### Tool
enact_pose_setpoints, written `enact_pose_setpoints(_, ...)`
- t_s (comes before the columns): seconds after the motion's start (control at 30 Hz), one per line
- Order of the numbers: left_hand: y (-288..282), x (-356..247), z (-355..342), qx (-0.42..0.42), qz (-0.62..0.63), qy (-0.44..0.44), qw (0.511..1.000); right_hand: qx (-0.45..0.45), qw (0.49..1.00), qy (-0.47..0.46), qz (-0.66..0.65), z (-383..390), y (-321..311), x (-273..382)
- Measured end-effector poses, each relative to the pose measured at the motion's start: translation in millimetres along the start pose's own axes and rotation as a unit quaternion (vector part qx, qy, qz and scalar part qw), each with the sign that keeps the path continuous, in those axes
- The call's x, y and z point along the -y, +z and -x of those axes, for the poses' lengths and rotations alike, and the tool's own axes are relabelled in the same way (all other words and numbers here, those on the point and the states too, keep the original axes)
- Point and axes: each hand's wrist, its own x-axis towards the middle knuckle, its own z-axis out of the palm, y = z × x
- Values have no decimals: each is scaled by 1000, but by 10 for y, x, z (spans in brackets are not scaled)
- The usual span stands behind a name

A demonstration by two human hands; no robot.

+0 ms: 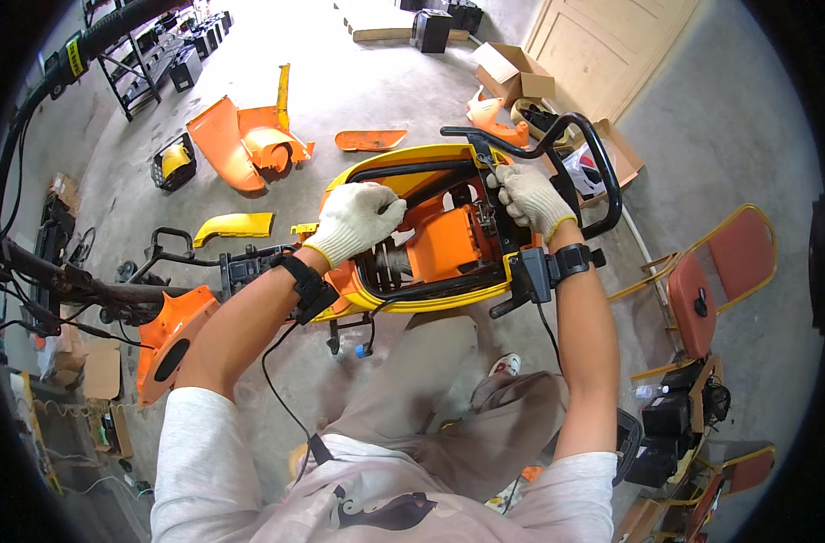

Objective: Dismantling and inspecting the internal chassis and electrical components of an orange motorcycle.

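A yellow and orange scooter body lies open in front of me, its inner frame and an orange panel showing. My left hand, in a white knit glove, is over the left side of the opening. Its fingers are drawn together, and whatever they hold is hidden. At the far right end of the body is my right hand, also gloved. Its fingers are curled closed beside a dark metal bracket under the black tubular rack. I cannot make out what is inside them.
Orange body panels, a flat orange piece and a yellow strip lie on the floor beyond. Cardboard boxes stand far right, red folding chairs at right. The scooter's front column extends left.
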Motion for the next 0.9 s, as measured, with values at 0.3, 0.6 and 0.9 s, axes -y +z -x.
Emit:
enact_pose_setpoints(0.3, 12, 2, -3, -4, -9, -1, 1000, -14, 1000, 1, 16, -38, -3, -32)
enact_pose_setpoints(0.6, -11, -5, -1, -5, 10, 1, 1000, -45, 978, 18, -202, 54, 447, -140)
enact_pose_setpoints(0.9, 11, 20, -8, -3, 27, -5, 1000, -46, 826, -37, -560, -315, 1124, -95)
